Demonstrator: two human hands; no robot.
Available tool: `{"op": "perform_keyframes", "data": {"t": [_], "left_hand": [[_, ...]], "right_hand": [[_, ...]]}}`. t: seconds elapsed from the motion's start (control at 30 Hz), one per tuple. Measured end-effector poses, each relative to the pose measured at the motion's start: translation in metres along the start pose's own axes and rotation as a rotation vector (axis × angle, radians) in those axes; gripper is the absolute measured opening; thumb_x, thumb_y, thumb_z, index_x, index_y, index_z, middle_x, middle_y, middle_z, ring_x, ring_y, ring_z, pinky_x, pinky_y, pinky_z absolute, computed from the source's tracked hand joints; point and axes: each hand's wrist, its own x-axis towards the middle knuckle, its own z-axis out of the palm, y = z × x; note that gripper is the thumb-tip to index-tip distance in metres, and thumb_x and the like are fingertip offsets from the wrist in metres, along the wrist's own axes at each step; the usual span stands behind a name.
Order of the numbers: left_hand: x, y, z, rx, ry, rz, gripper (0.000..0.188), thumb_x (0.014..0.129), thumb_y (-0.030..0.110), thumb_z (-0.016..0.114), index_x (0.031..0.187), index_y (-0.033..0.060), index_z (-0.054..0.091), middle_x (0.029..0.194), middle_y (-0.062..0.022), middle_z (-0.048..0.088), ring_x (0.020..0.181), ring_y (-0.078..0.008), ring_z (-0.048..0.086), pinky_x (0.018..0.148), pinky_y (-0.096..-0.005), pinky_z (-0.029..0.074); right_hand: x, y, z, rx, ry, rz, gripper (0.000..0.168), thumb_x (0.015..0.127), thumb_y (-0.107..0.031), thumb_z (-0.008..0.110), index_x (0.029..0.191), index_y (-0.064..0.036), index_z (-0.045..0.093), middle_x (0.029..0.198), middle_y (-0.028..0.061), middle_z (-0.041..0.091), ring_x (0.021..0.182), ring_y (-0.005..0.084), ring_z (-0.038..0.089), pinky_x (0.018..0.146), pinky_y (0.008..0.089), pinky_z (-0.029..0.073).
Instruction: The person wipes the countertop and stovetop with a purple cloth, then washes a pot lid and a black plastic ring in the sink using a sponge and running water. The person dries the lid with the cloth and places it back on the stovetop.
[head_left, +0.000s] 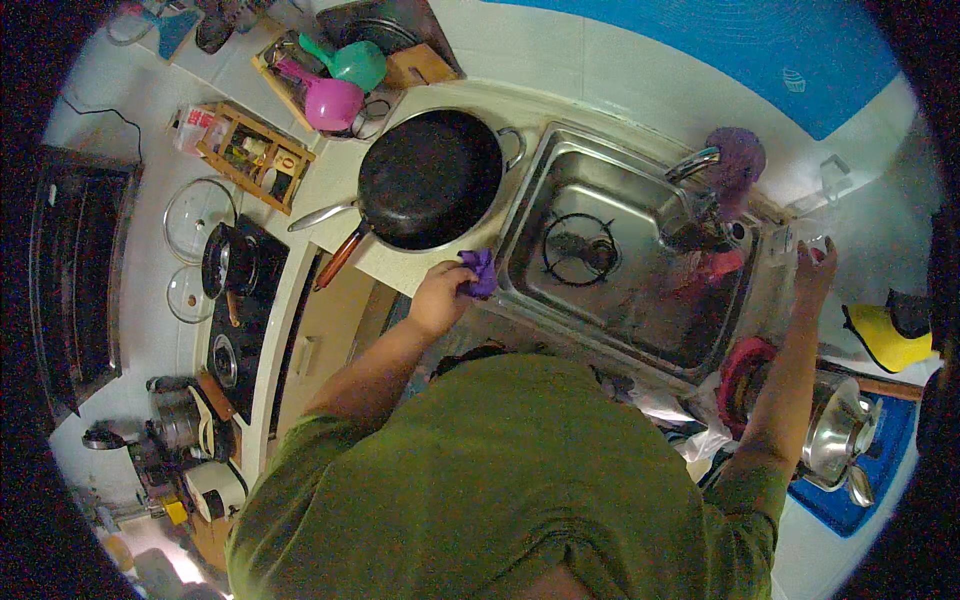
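My left hand (442, 294) is closed on a crumpled purple cloth (478, 273) at the counter edge, just left of the stainless steel sink (517, 247). A round black burner grate (579, 249) lies in the sink over the drain area. My right hand (816, 264) reaches past the sink's right end, its fingers around or against something small and reddish beside a clear container; whether it grips this is unclear. Above my left hand, a large black pan (431, 178) rests on the counter, with a wooden-handled utensil (341, 259) and a metal-handled one (322, 215) at its left.
The faucet (694, 165) stands at the sink's upper right, by a purple mesh-like item (736, 161). Left are a gas stove (259, 300), glass lids (199, 220) and a wooden rack (255, 159). Metal bowls (832, 431) and a red basket (739, 382) sit near my right arm.
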Motion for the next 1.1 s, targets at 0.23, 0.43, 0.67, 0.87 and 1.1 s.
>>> {"op": "perform_keyframes", "data": {"t": [0.23,0.43,0.67,0.87,1.1], "left_hand": [[0.013,-0.038,0.045,0.711,-0.067,-0.163,0.048,0.076,0.03,0.064,0.121,0.0158,0.054,0.132,-0.016,0.04,0.118,-0.0362,0.041,0.093,-0.0535,0.035],[0.043,-0.038,0.035,0.34,-0.361,0.159,0.034,0.077,0.016,0.059,0.111,0.0092,0.057,0.125,-0.0183,0.045,0.115,-0.0371,0.044,0.091,-0.0497,0.04],[0.076,-0.061,0.061,0.022,-0.546,0.43,0.039,0.077,0.011,0.06,0.114,0.0041,0.055,0.12,-0.0187,0.049,0.111,-0.0373,0.048,0.091,-0.0437,0.044],[0.096,-0.037,0.085,-0.087,-0.673,0.356,0.042,0.079,0.011,0.06,0.118,0.0014,0.049,0.119,-0.0207,0.049,0.112,-0.0381,0.047,0.095,-0.0447,0.041],[0.152,-0.036,0.198,0.055,-0.708,0.046,0.052,0.076,0.012,0.063,0.123,-0.0015,0.046,0.122,-0.0261,0.048,0.11,-0.0409,0.051,0.088,-0.0464,0.046]], "right_hand": [[-0.105,-0.099,0.023,0.035,-0.051,-0.136,0.046,0.081,-0.014,0.066,0.123,-0.003,0.049,0.113,0.0111,0.054,0.093,0.0193,0.056,0.077,0.0292,0.048],[-0.202,-0.104,0.047,0.018,-0.23,-0.188,0.031,0.083,-0.002,0.059,0.114,-0.004,0.055,0.102,0.0052,0.059,0.088,0.0139,0.056,0.079,0.0261,0.044],[-0.264,-0.097,0.113,0.007,-0.718,-0.023,0.022,0.082,-0.002,0.061,0.103,-0.004,0.06,0.095,0.0052,0.059,0.085,0.0128,0.056,0.076,0.0259,0.045],[-0.273,-0.094,0.169,-0.114,-0.873,0.11,0.024,0.081,-0.006,0.064,0.105,-0.005,0.06,0.092,0.0061,0.061,0.084,0.0145,0.057,0.075,0.0273,0.046],[-0.251,-0.076,0.203,-0.453,-0.982,-0.044,0.034,0.079,-0.016,0.067,0.111,-0.007,0.061,0.101,0.0116,0.062,0.089,0.0228,0.059,0.079,0.0326,0.047]]}}
